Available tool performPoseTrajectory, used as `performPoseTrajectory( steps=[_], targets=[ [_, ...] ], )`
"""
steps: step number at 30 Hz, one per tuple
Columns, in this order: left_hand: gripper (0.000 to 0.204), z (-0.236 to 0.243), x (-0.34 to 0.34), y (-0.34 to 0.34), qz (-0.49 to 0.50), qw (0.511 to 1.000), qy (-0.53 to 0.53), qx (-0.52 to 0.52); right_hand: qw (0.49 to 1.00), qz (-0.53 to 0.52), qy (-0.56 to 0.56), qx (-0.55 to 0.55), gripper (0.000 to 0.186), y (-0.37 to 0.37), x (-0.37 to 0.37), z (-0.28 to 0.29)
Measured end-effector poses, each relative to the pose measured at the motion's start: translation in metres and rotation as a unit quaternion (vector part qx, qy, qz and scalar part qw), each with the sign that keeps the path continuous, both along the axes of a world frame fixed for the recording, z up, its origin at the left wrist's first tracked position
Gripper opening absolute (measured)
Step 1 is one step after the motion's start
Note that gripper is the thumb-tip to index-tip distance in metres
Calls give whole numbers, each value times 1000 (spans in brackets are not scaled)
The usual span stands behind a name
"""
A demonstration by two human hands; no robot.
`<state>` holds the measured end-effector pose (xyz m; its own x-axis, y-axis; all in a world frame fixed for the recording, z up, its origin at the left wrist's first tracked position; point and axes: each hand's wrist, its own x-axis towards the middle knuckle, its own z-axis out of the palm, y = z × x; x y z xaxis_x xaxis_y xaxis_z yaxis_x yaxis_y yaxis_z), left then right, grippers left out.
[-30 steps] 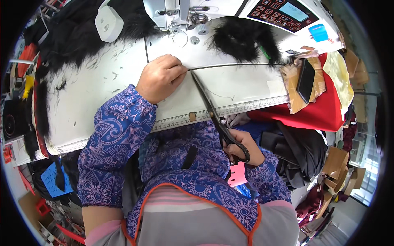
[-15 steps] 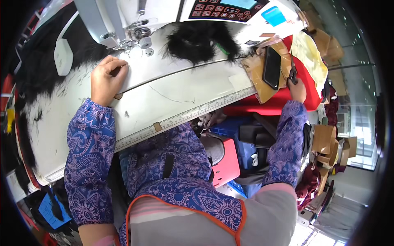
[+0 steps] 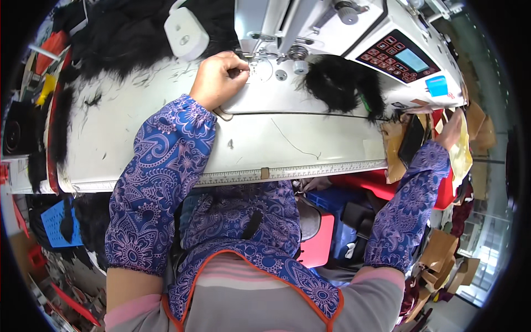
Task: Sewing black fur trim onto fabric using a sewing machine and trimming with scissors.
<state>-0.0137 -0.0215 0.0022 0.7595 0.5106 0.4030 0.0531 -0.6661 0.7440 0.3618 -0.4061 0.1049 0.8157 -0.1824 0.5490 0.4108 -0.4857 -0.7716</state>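
At the sewing machine's needle area (image 3: 265, 69), my left hand (image 3: 220, 80) rests on the white bed with its fingers pinched together. Whatever may be between those fingertips is too small to make out. My right hand (image 3: 451, 131) reaches to the far right, over a red surface (image 3: 444, 191) and beside a pale yellow cloth (image 3: 461, 157). Its fingers are mostly turned away, and no scissors show there. A black phone (image 3: 412, 139) lies on brown card (image 3: 393, 152) just left of that hand. Black fur trim (image 3: 337, 86) sits on the bed to the right of the needle.
A ruler strip (image 3: 310, 169) runs along the table's front edge. Black fur (image 3: 133, 36) covers the back left, near a white box-shaped device (image 3: 186, 34). The machine's control panel (image 3: 398, 56) stands at the right. Beneath the table are a pink box (image 3: 318, 240) and blue crates.
The view has swung, shifting the table and machine rightward in the picture. My right hand has moved off the black-handled scissors and farther past the phone. My left hand stays pinched near the needle.
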Motion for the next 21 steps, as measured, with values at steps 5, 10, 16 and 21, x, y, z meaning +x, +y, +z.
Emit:
performPoseTrajectory(
  steps=[5,10,16,21],
  targets=[
    [11,4,3,0,-3,999,26,-18,982,0,-159,102,30,29,-62,27],
    [11,2,-2,5,3,999,32,-16,840,521,130,-79,13,144,-237,-30],
    [11,4,9,3,-5,1000,-7,4,826,480,269,-122,16,245,-238,-82],
    [13,0,11,8,23,999,-9,-21,815,529,221,-80,17,269,-241,-106]
  ],
)
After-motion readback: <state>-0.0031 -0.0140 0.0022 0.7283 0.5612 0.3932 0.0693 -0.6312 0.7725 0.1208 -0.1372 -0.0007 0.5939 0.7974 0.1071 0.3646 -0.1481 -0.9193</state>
